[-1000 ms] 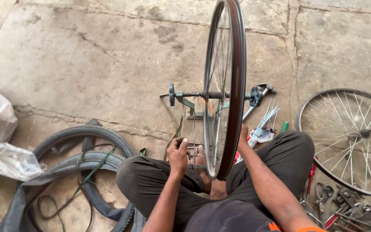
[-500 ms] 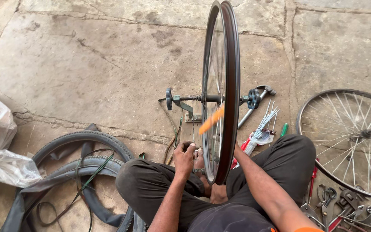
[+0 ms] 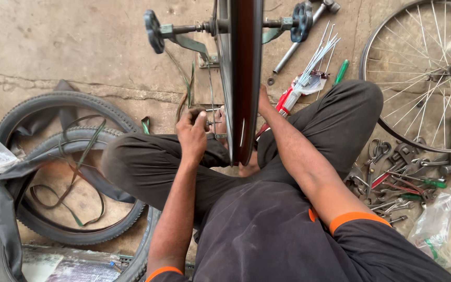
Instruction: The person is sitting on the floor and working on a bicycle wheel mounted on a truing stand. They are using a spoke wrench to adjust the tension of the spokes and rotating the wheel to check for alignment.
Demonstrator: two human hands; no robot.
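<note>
The left hand [image 3: 193, 134] pinches a small tool at the spokes of the upright wheel rim [image 3: 245, 78]; the right hand [image 3: 263, 99] (fingers hidden, state unclear) steadies it.

We are in a bicycle repair workshop, set up on a bare, cracked concrete floor [image 3: 69, 47] rather than at a bench. A wheel [image 3: 241, 78] stands upright in a metal truing stand [image 3: 184, 36] right in front of us. To one side lie worn tyres [image 3: 53, 172] with a limp inner tube [image 3: 6, 209] and loose rim tape. On the other side a bare spoked rim [image 3: 424, 73] rests flat on the ground, beside a heap of spanners, pliers and screwdrivers [image 3: 403, 172]. A bundle of loose spokes [image 3: 314, 68] and a green-handled screwdriver [image 3: 340, 72] lie near the stand, and crumpled plastic bags [image 3: 444, 224] sit at the edges.
</note>
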